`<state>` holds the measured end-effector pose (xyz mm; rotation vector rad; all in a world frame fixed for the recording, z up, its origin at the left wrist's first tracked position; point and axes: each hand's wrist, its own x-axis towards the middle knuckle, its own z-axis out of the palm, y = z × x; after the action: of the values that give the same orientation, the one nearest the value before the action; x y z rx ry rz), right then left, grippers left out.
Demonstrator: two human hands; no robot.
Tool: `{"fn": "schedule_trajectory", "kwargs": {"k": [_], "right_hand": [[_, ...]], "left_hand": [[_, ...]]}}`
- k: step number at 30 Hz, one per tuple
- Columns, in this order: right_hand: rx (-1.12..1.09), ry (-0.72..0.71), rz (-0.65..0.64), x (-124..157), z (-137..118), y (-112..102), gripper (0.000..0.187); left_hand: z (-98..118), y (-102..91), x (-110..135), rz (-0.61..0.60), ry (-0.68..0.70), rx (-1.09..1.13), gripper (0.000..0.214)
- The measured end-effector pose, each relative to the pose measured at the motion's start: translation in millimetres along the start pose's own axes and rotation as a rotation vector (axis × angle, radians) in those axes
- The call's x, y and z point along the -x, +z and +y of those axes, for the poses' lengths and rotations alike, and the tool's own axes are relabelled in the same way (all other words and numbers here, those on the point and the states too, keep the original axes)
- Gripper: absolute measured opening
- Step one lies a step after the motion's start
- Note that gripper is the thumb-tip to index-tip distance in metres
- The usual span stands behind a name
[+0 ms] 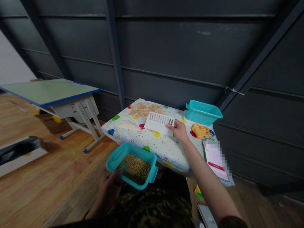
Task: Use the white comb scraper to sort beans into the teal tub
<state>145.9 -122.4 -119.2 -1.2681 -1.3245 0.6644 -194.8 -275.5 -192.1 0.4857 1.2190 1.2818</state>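
Note:
Close to my body, my left hand (113, 179) grips the near left side of a turquoise plastic bin (152, 155). Yellowish round beans (136, 165) and darker green ones lie in it. Over the table, my right hand (178, 129) holds a white slotted plastic scraper (158, 123) by its right end. A row of slots runs along the far side of this flat piece. Beyond the scraper, a patch of small orange-yellow grains (144, 109) is spread on the patterned tablecloth (133, 136). A paler patch of fine grains (129, 124) lies to its left.
A second turquoise bin (203, 112) stands at the back right, with a crumpled orange cloth (200, 130) before it. A tablet or phone (216, 160) lies at the right edge. Dark wall panels (166, 47) rise behind; a green-topped desk (52, 90) stands left.

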Motion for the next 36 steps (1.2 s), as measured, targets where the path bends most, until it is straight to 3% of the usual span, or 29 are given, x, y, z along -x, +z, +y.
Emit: {"fn": "schedule_trajectory", "kwargs": {"k": [12, 19, 28, 36], "right_hand": [[-0.01, 0.063, 0.033, 12.3, -7.8, -1.1, 0.044], [0.01, 0.114, 0.141, 30.4, -7.1, -17.6, 0.044], [0.082, 0.251, 0.334, 56.4, -4.0, -40.5, 0.06], [0.054, 0.304, 0.302, 65.1, -8.3, -35.1, 0.063]], "left_hand": [[-1.0, 3.3, 0.2, -0.013, -0.01, 0.065, 0.049], [-6.0, -1.7, -5.2, -0.019, -0.015, 0.065, 0.044], [-3.3, 2.6, -0.8, -0.026, -0.014, 0.094, 0.039], [-1.4, 1.4, -1.1, -0.061, -0.012, 0.065, 0.041]]}}
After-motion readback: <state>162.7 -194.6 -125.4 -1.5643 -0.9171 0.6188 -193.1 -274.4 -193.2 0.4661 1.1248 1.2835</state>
